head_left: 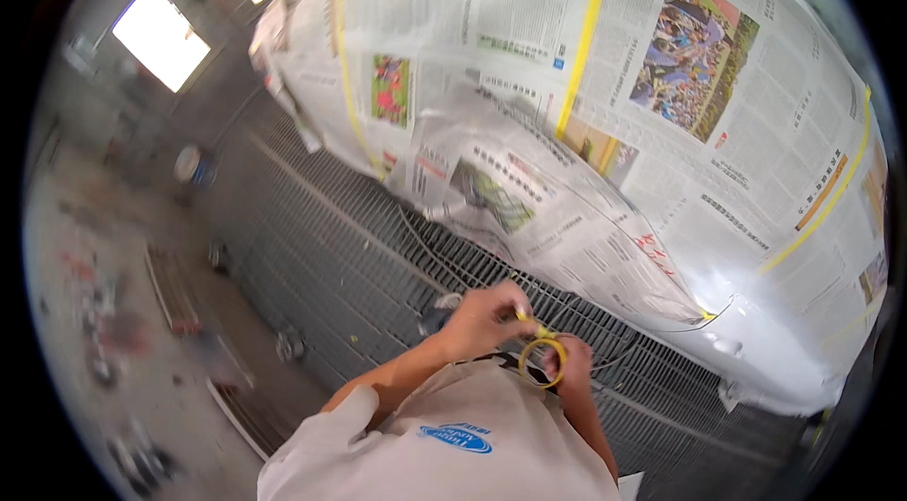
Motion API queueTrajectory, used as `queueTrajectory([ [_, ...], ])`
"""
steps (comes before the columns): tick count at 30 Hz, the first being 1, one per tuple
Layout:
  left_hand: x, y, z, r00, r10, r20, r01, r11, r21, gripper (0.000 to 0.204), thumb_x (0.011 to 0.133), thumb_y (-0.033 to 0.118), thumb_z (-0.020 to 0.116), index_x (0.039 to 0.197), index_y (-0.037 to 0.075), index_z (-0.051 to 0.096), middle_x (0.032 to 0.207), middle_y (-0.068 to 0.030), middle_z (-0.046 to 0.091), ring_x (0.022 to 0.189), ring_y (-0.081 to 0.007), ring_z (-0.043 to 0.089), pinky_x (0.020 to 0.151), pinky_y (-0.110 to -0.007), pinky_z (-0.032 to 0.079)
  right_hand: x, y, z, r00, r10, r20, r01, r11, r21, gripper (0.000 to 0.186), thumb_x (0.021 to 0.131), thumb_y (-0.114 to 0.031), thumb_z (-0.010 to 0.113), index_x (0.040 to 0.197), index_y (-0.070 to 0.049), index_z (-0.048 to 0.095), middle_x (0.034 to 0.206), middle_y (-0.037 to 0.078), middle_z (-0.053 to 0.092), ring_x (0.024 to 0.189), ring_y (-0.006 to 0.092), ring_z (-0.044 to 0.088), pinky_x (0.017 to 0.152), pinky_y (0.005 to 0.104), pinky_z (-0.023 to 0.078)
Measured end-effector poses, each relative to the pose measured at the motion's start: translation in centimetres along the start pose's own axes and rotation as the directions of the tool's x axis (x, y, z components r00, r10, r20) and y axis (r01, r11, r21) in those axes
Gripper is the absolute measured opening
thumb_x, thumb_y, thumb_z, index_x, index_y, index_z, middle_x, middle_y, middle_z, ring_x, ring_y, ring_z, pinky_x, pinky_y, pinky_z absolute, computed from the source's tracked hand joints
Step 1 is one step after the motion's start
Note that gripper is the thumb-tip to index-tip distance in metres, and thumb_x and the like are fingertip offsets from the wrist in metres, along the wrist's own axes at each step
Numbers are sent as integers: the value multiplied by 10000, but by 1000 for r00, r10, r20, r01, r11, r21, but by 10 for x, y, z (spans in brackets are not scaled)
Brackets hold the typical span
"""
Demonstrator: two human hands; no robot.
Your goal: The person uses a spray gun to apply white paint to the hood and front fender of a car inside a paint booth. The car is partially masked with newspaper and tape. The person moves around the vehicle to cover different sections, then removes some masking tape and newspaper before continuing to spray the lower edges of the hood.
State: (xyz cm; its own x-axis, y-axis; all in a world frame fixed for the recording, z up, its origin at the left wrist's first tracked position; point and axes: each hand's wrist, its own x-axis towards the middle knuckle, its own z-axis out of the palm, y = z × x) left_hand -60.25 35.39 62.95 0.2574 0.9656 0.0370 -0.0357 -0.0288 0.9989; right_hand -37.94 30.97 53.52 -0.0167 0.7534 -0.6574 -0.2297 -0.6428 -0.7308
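My right hand [570,364] holds a roll of yellow masking tape [543,359] close to my chest. Just above the roll, my left hand [487,315] pinches the loose yellow end of the tape with its fingers closed on it. Both hands are over the metal floor grating [340,246]. In front of me stands a white car body [756,350] covered with sheets of newspaper [586,123]. Strips of yellow tape [586,29] hold the sheets down along their edges.
A thin hose or cable [444,260] lies on the grating under the car. To the left the concrete floor [104,312] is stained and strewn with small items, among them a round tin [189,164]. Bright ceiling light panels [161,36] show at the upper left.
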Motion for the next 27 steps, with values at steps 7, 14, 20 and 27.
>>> queueTrajectory([
  [7, 159, 82, -195, 885, 432, -171, -307, 820, 484, 315, 762, -12, 785, 915, 57, 518, 983, -76, 641, 919, -182, 627, 819, -294, 500, -16, 26, 85, 903, -78, -423, 227, 922, 315, 261, 975, -139, 437, 994, 30, 636, 667, 101, 627, 463, 151, 524, 412, 274, 414],
  [14, 271, 66, -218, 843, 536, 47, -451, 656, 606, 328, 720, 51, 822, 892, 44, 544, 901, -85, 649, 880, -219, 612, 793, -332, 487, -57, 69, 185, 763, 20, -646, 337, 841, 423, 261, 975, -154, 446, 986, 25, 635, 689, 107, 618, 493, 152, 541, 432, 275, 420],
  [20, 322, 58, -243, 497, 823, 276, -603, 99, 792, 401, 665, 250, 863, 909, 71, 600, 940, -51, 629, 957, -270, 527, 898, -429, 368, -88, 107, 259, 593, 39, -804, 505, 759, 410, 269, 975, -175, 452, 986, 12, 645, 688, 103, 620, 493, 150, 545, 440, 276, 428],
  [27, 336, 65, -256, 482, 760, 435, -633, -41, 773, 474, 714, 437, 802, 1044, 126, 664, 1047, -56, 626, 1037, -277, 538, 881, -467, 365, -130, 176, 353, 374, 113, -921, 699, 618, 360, 243, 969, -168, 470, 986, 5, 639, 696, 90, 636, 514, 123, 554, 463, 253, 433],
])
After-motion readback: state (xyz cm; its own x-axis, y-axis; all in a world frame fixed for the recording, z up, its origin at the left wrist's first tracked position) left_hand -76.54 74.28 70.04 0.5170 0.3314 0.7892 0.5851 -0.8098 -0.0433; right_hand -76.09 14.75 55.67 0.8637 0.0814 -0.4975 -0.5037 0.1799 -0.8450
